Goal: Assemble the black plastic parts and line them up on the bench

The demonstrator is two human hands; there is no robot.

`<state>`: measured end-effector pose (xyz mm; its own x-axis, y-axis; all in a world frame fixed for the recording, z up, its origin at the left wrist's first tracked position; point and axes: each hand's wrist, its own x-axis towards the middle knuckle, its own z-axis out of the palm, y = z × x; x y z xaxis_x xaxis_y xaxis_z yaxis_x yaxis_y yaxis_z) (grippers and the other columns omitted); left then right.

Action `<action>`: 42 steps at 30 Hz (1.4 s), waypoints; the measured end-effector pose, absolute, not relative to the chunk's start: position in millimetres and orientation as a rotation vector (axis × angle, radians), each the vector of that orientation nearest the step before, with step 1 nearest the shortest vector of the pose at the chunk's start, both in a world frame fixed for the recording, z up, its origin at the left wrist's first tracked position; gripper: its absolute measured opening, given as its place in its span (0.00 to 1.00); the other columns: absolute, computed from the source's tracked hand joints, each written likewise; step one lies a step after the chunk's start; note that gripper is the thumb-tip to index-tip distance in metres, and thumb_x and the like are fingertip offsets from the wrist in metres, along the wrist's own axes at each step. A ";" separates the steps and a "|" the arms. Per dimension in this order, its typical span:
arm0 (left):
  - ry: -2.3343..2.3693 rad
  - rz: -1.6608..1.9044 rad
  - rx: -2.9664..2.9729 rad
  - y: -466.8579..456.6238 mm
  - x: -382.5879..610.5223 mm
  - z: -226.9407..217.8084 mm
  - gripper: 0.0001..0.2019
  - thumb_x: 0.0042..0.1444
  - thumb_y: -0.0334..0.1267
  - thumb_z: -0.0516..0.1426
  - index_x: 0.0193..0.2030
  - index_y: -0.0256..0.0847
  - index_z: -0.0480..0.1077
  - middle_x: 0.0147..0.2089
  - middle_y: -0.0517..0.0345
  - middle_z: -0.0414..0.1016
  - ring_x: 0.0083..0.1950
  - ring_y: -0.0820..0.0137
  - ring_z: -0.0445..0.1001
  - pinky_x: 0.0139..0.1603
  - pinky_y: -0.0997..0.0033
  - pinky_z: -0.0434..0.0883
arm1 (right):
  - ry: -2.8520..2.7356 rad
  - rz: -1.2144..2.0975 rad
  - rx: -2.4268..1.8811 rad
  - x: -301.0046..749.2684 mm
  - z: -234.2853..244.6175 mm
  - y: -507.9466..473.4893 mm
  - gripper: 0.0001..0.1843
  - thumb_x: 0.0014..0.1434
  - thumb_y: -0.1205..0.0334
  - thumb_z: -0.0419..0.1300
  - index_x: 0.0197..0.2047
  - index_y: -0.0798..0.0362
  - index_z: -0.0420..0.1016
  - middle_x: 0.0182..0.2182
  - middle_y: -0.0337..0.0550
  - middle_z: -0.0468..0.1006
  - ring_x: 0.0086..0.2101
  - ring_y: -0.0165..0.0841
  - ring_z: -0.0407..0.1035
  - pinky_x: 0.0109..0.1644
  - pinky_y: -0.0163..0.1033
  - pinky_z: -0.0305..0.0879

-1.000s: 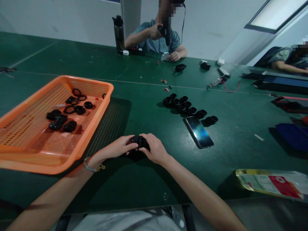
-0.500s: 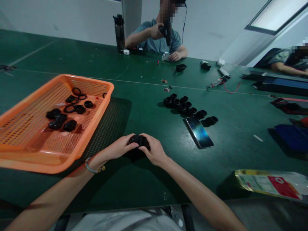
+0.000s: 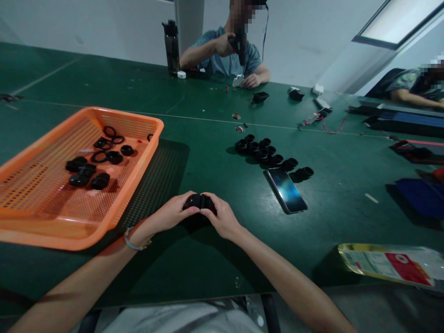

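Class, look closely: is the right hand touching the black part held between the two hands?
Touching. The head view shows the right hand curled around one end of the black part, with no gap between.

Green table (image 3: 208,157) holds a mixed spread

An orange basket (image 3: 74,243) stands on the left side. Right of the middle, black fittings (image 3: 264,155) sit in a cluster, and a phone (image 3: 287,190) lies just beside them, screen up. Near the far edge stands a dark bottle (image 3: 171,48) with a small white disc (image 3: 181,75) beside it. Toward the right lie a red wire (image 3: 336,133), a pale strip (image 3: 371,198) and a blue object (image 3: 421,196); a gold-edged packet (image 3: 409,268) sits at the near edge
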<state>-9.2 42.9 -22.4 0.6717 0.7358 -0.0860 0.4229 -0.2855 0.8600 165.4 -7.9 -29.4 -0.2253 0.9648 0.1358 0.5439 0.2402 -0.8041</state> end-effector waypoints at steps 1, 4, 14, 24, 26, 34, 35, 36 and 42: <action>0.908 0.418 1.917 42.9 -9.1 -21.9 0.16 0.52 0.50 0.50 0.37 0.38 0.62 0.32 0.57 0.68 0.34 0.64 0.68 0.36 0.69 0.64 | -1.859 0.836 -1.370 165.5 -28.8 -7.6 0.14 0.57 0.63 0.54 0.47 0.56 0.65 0.38 0.47 0.76 0.35 0.35 0.70 0.39 0.39 0.66; 0.909 0.442 1.887 41.3 -8.0 -19.8 0.16 0.52 0.49 0.50 0.37 0.38 0.63 0.32 0.56 0.69 0.34 0.65 0.69 0.35 0.69 0.64 | -1.838 0.801 -1.320 165.1 -27.4 -5.1 0.13 0.59 0.59 0.50 0.45 0.56 0.66 0.35 0.46 0.76 0.33 0.34 0.70 0.37 0.37 0.64; 1.093 0.460 1.135 20.2 18.1 -20.2 0.19 0.58 0.53 0.40 0.37 0.40 0.59 0.19 0.69 0.58 0.12 0.78 0.56 0.12 0.80 0.48 | -1.780 0.145 -1.402 157.4 -35.5 3.9 0.16 0.59 0.65 0.39 0.28 0.53 0.65 0.19 0.40 0.71 0.19 0.29 0.66 0.25 0.32 0.59; 1.398 0.664 1.573 12.8 32.1 -16.3 0.24 0.60 0.47 0.37 0.17 0.42 0.58 0.13 0.62 0.58 0.16 0.71 0.60 0.19 0.72 0.58 | -1.756 -0.054 -1.358 152.0 -36.0 0.9 0.13 0.56 0.68 0.40 0.28 0.52 0.62 0.15 0.37 0.67 0.16 0.26 0.62 0.21 0.30 0.55; 1.400 0.719 1.658 11.7 33.2 -15.8 0.23 0.60 0.44 0.36 0.18 0.42 0.58 0.13 0.62 0.58 0.17 0.71 0.61 0.21 0.72 0.58 | -1.734 0.022 -1.389 151.0 -34.9 0.2 0.13 0.56 0.68 0.39 0.27 0.52 0.62 0.15 0.36 0.66 0.15 0.26 0.61 0.20 0.30 0.54; 1.345 0.832 1.839 9.9 33.1 -18.7 0.21 0.60 0.39 0.37 0.22 0.40 0.62 0.16 0.61 0.60 0.18 0.72 0.61 0.21 0.73 0.59 | -1.561 0.408 -1.547 146.7 -28.3 -3.9 0.12 0.55 0.66 0.39 0.25 0.51 0.59 0.16 0.35 0.62 0.16 0.26 0.59 0.22 0.31 0.54; 1.341 0.826 1.850 9.8 32.8 -19.1 0.22 0.61 0.39 0.37 0.22 0.40 0.63 0.16 0.61 0.59 0.18 0.72 0.61 0.20 0.74 0.58 | -1.546 0.439 -1.552 146.4 -27.9 -4.1 0.12 0.55 0.66 0.39 0.25 0.50 0.58 0.16 0.35 0.62 0.16 0.26 0.58 0.22 0.31 0.54; 1.338 0.819 1.859 9.9 32.6 -19.5 0.22 0.61 0.39 0.37 0.22 0.40 0.64 0.16 0.61 0.60 0.18 0.72 0.61 0.20 0.74 0.58 | -1.535 0.463 -1.556 146.1 -27.5 -4.2 0.12 0.55 0.66 0.39 0.25 0.50 0.58 0.15 0.34 0.62 0.16 0.27 0.58 0.22 0.31 0.53; 1.378 0.802 1.969 12.4 32.1 -23.3 0.22 0.60 0.38 0.37 0.25 0.38 0.67 0.18 0.57 0.65 0.20 0.70 0.66 0.23 0.72 0.60 | -1.499 0.512 -1.603 145.8 -26.4 -4.3 0.11 0.55 0.65 0.39 0.25 0.50 0.58 0.17 0.36 0.62 0.18 0.29 0.60 0.24 0.34 0.52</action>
<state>32.1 12.4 -23.3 0.2789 0.9505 0.1370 0.5888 -0.2820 0.7575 145.8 -4.3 -26.4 0.1944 0.9478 0.2527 0.5951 0.0909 -0.7985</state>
